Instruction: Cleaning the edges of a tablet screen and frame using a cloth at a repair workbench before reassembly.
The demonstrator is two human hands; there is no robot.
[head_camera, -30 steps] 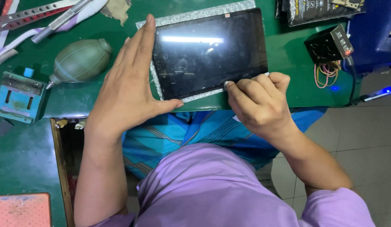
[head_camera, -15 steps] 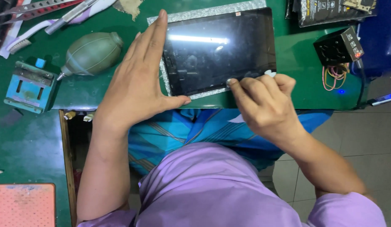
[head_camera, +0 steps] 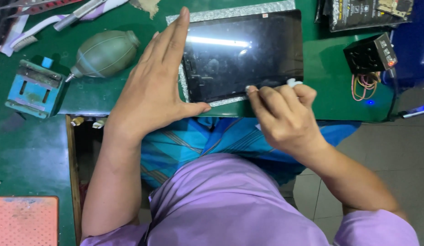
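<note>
Bracing the tablet w/ the left hand: flat, fingers together and stretched along the left edge, thumb hooked under the near corner, nothing gripped. Tablet lies glass-up on a silvery sheet on the green bench, near the front edge. Right hand is curled at the lower edge, fingertips pinched on a small white bit; can't tell if it's a pick, swab or tab, too small. Looks to me like the step is working that bottom edge of the screen. Next move, I'd judge, calls for steady left-hand pressure and a slow pull along the edge so the glass doesn't skid or flex. Rubber blower bulb and blue vise sit off left, black box w/ wires off right, all untouched.
</note>
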